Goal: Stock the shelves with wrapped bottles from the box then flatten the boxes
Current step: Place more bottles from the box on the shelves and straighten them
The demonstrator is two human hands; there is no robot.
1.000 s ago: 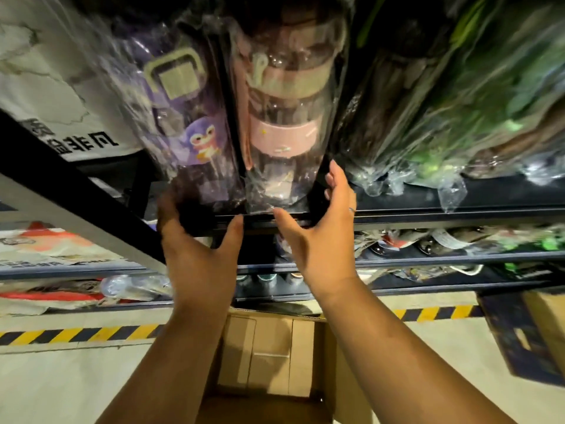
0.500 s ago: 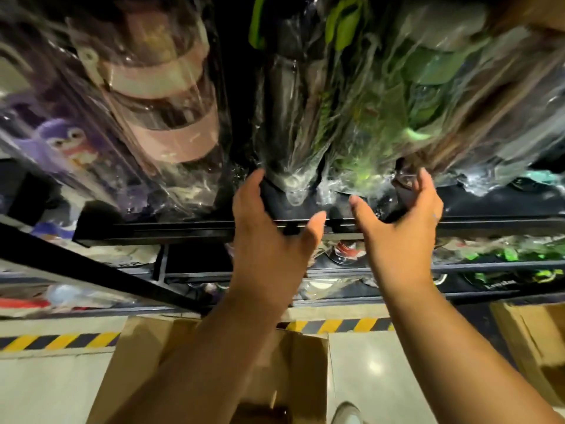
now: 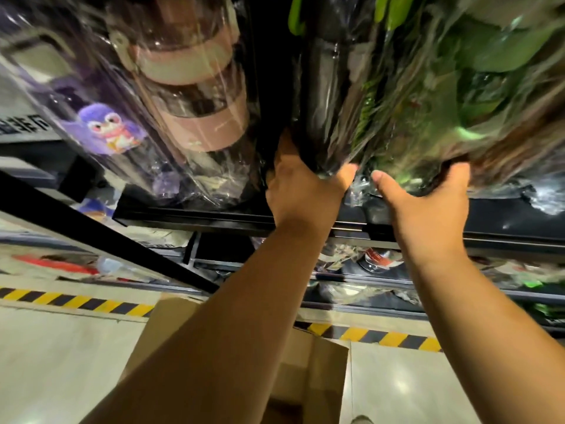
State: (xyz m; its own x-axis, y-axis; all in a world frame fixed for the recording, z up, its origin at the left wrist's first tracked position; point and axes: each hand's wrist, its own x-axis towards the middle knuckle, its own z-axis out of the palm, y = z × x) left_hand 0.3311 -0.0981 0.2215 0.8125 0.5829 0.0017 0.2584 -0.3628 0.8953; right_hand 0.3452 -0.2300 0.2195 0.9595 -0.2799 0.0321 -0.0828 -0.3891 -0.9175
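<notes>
Plastic-wrapped bottles stand in a row on a black shelf [image 3: 195,220]. My left hand [image 3: 301,191] grips the base of a dark wrapped bottle [image 3: 324,111], thumb on its right side. My right hand [image 3: 425,206] cups the bottom of a green wrapped bottle [image 3: 428,117], thumb at its left and fingers curled around its right. A pink-banded bottle [image 3: 195,96] and a purple penguin bottle [image 3: 107,130] stand to the left. An open cardboard box [image 3: 321,377] sits on the floor under my arms.
Lower shelves [image 3: 382,270] hold more wrapped goods. A black shelf post [image 3: 91,234] slants across the left. Yellow-black hazard tape [image 3: 76,301] runs along the pale floor. More green wrapped bottles [image 3: 504,71] crowd the shelf at the right.
Both hands left the pink and purple bottles, moved right along the shelf, and now close around the bases of the dark and green bottles. The view shifted right too.
</notes>
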